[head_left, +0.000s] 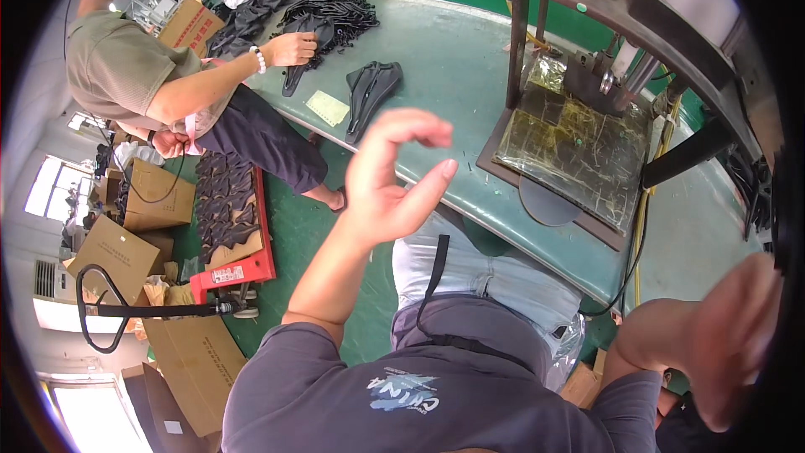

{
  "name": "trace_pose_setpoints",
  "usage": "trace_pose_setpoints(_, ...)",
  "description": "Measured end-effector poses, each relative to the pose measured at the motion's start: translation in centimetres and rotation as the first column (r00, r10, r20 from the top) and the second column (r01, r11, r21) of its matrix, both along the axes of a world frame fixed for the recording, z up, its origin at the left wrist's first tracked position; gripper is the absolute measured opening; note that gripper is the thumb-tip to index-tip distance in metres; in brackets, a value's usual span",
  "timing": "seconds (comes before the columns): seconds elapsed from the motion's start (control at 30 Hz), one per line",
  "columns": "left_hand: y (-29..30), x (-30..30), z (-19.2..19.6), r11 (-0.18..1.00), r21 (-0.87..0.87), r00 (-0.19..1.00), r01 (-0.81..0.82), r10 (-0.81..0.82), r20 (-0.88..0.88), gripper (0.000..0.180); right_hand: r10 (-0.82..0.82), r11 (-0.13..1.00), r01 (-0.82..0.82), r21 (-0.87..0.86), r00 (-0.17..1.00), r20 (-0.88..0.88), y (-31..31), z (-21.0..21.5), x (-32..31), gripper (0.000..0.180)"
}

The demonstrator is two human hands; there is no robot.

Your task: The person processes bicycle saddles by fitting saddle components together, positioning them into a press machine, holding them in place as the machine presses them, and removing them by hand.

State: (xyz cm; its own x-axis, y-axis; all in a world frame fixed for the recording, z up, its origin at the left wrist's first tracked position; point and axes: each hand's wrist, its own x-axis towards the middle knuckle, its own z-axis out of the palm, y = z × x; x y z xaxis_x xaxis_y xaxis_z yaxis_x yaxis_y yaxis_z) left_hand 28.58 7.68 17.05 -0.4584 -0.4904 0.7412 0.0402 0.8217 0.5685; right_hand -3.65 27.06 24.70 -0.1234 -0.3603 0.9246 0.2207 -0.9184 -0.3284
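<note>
My left hand [396, 174] is raised in front of me, with thumb and fingers apart in a loose curve and nothing between them. Just beyond it on the green table [453, 59] lies a black bicycle saddle [375, 92]. A pale yellow card [327, 107] rests beside the saddle. At the far right my right hand [738, 340] is lifted near the picture's rim, smeared by motion, so its fingers cannot be made out. The press [604, 75] stands on the table ahead of me, its flat bed plate [579, 151] covered with shiny, yellowish film.
At the left a co-worker [126, 63] reaches to a heap of black parts [331, 21] on the table. A red pallet truck [239, 273] bears rows of dark pieces. Cardboard boxes [197, 361] stand along the left. A dark round disc [549, 201] juts from under the bed plate.
</note>
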Motion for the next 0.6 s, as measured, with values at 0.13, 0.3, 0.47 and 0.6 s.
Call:
trace_pose_setpoints(0.13, 1.6, 2.0, 10.8, 0.901, -0.434, 1.000, 0.003, -0.002, 0.004, 0.090, -0.085, 0.996, 0.085, 0.005, 0.996, -0.004, 2.3, -0.3, 1.8, 0.009)
trace_pose_setpoints(0.3, 1.9, 6.5, 11.6, 0.911, -0.412, 0.999, -0.022, 0.006, -0.040, 0.089, -0.117, 0.993, 0.118, 0.019, 0.993, -0.024, 2.5, -0.6, 3.4, 0.007)
trace_pose_setpoints(0.47, -1.0, 5.8, 11.8, 0.904, -0.427, 0.985, -0.007, -0.067, -0.158, 0.087, -0.216, 0.976, 0.215, -0.021, 0.971, -0.104, 2.0, 0.6, 2.3, 0.008)
trace_pose_setpoints(0.6, -0.8, 9.2, 14.0, 0.798, -0.603, 0.957, 0.000, -0.175, -0.232, 0.086, -0.324, 0.925, 0.289, -0.245, 0.939, -0.116, -1.4, 1.8, 0.8, 0.010)
